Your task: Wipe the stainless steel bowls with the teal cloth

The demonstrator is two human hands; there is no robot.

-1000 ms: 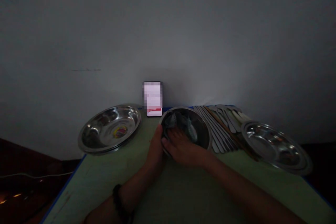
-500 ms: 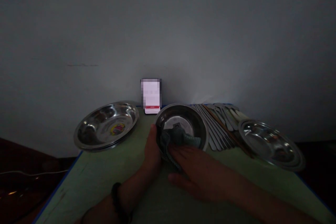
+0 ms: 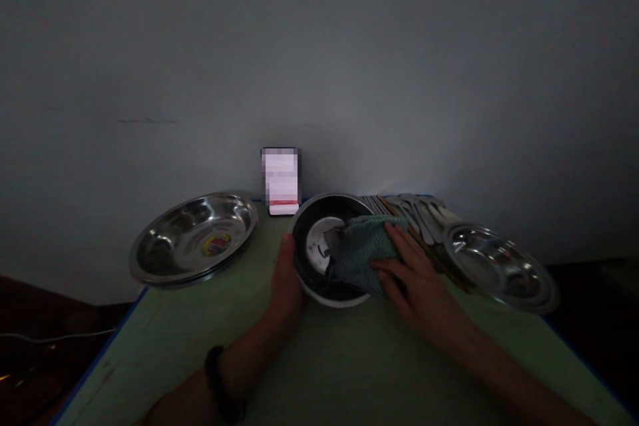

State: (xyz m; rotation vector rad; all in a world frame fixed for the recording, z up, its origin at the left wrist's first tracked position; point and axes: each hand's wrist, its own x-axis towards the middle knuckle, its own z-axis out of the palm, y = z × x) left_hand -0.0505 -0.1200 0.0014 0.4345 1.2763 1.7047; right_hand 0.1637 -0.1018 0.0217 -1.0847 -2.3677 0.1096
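Note:
A steel bowl (image 3: 312,249) sits mid-table, tipped a little toward me. My left hand (image 3: 284,276) grips its left rim with the thumb along the edge. A grey-green cloth (image 3: 364,249) is draped over the bowl's right rim and partly inside it. My right hand (image 3: 414,276) presses on the cloth, fingers curled over its right side. A dark band circles my left wrist.
A wide steel basin (image 3: 192,243) with a round sticker stands at the left. Another steel dish (image 3: 499,266) lies at the right, with several spoons and chopsticks (image 3: 424,213) laid out behind it. A lit phone (image 3: 281,180) leans on the wall. The green table (image 3: 324,373) has blue edges.
My right hand has slid the cloth from the bowl's near rim round to its right rim. The bowl has tilted a little. My left hand has kept its hold.

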